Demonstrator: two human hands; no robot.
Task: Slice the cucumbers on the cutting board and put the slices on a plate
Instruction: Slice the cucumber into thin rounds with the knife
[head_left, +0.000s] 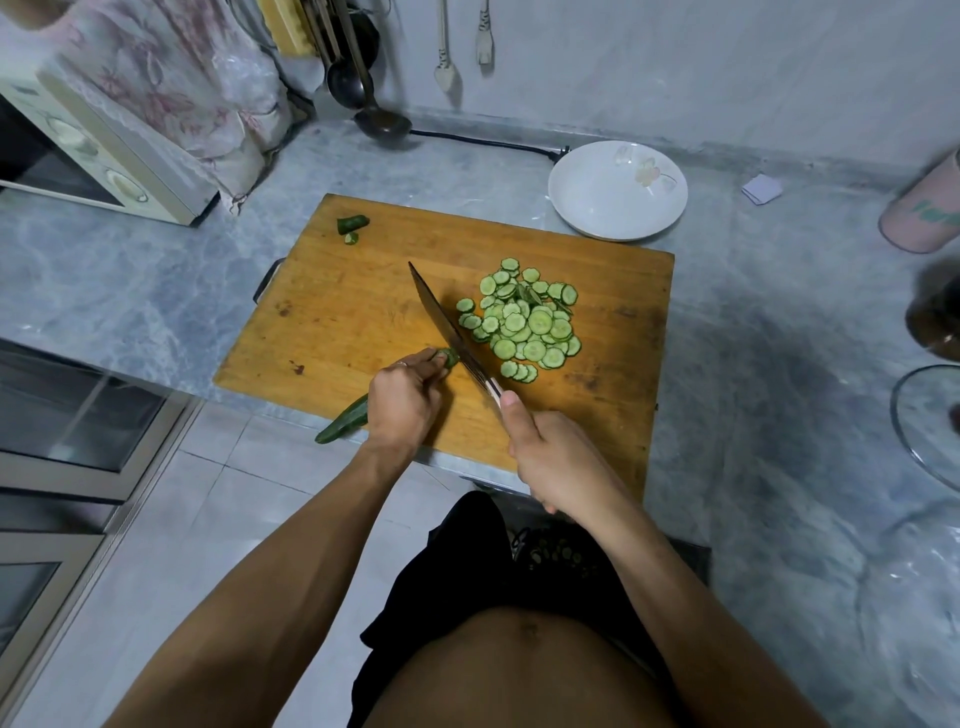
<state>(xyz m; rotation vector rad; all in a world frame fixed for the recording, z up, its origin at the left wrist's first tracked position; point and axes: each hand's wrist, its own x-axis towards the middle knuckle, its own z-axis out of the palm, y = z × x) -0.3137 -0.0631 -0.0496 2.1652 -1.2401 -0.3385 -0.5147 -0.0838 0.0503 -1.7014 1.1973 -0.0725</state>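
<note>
- The left hand (402, 400) is curling round the cucumber (345, 423), fingertips pinning its cut end down on the cutting board (337, 312) while the uncut tail is sticking out past the board's near edge.
- The right hand (545, 457) is wrapping tight round the knife (447, 325) handle, thumb lying along the top, blade angling away across the board with its edge sitting right against the cucumber's cut end.
- Just right of the blade, a heap of cucumber slices (524, 319) is lying on the board, thin rounds overlapping one another.
- At the board's far left corner, a cut-off cucumber end (353, 224) is resting with a tiny scrap just beside it.
- The white plate (618, 189) is waiting on the counter (779, 322), touching the board's far right corner, nothing green on it.
- Off to the far left a microwave (98, 150) is sitting under a flowered cloth; ladles (363, 88) are hanging against the wall behind the board.
</note>
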